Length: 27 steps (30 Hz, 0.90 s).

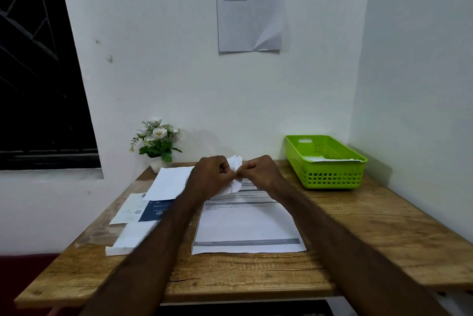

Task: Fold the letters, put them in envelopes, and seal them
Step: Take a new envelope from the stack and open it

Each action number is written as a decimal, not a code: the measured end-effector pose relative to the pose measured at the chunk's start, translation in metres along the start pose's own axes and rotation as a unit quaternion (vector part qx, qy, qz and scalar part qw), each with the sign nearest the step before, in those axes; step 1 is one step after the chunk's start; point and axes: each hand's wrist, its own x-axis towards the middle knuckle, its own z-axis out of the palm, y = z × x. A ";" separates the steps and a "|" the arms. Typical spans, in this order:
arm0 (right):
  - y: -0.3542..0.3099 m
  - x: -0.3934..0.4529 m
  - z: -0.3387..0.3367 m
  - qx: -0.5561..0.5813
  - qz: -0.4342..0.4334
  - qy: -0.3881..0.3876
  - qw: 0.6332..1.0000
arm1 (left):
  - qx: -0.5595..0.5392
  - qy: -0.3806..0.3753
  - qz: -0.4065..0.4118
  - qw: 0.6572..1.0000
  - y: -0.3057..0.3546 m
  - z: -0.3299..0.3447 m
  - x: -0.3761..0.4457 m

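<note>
I see left hand (pixel 213 174) and right hand (pixel 258 171) both pinching one crumpled white paper (pixel 234 162) above the wooden desk (pixel 230 272) | one flat printed letter (pixel 245 226) beneath | one green perforated plastic basket (pixel 330 174) right.

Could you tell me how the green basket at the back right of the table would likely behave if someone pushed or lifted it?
The green basket looks like thin perforated plastic holding only some paper, so it is probably light. Low and flat-bottomed, it would likely slide on the table rather than tip. Its walls may flex slightly.
</note>
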 end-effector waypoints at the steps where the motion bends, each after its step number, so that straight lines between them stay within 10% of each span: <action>1: 0.002 0.001 0.001 -0.015 -0.011 0.002 1.000 | -0.002 -0.002 0.003 1.000 0.000 0.001 0.000; 10: 0.001 0.001 -0.002 -0.086 -0.050 -0.057 0.993 | -0.003 -0.027 0.010 1.000 0.003 0.007 -0.001; 15: -0.004 0.004 -0.025 -0.058 0.037 -0.018 0.997 | 0.011 -0.069 -0.010 0.998 0.003 0.012 -0.003; 20: -0.004 0.001 -0.036 -0.216 0.184 -0.176 0.942 | 0.057 -0.140 0.012 0.988 -0.001 0.024 -0.007; 27: 0.006 0.003 -0.034 -0.246 0.122 -0.190 0.943 | -0.003 -0.212 0.040 0.976 -0.013 0.023 -0.004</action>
